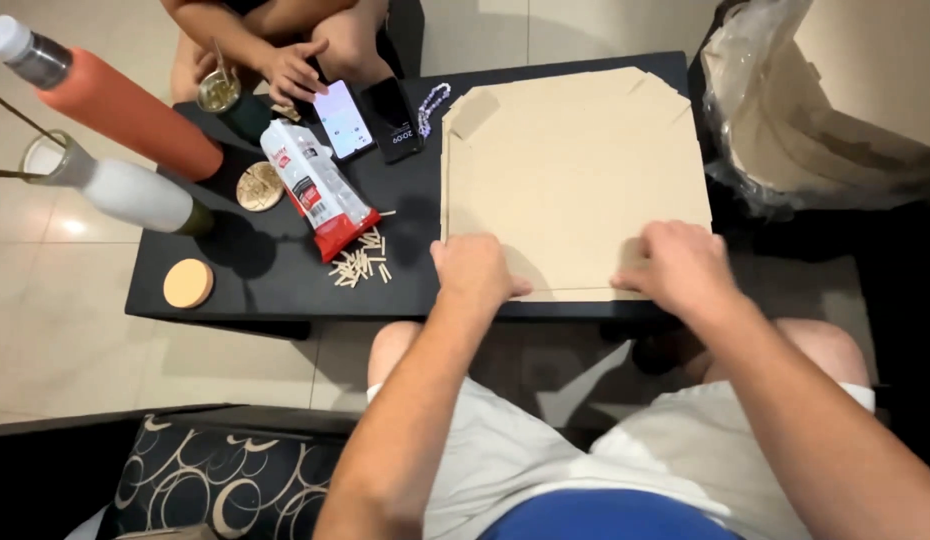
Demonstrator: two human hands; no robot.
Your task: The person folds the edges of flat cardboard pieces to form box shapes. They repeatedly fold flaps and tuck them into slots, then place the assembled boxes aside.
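A home – tiled floor (75, 340); patterned cushion (225, 480).

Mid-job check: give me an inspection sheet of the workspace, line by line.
Surface: low black table, standing on a tiled floor.
Job's things: flat cardboard sheet lying on the table's right half.
Clutter: red and white packet, small pale sticks, two phones, bead string, round cork coaster, orange bottle, white bottle.
Grippers: left hand and right hand both rest on the cardboard's near edge.
Cables: nothing seen.
Surroundings: another person's hand at the far side; clear plastic bag at right; patterned cushion near left.
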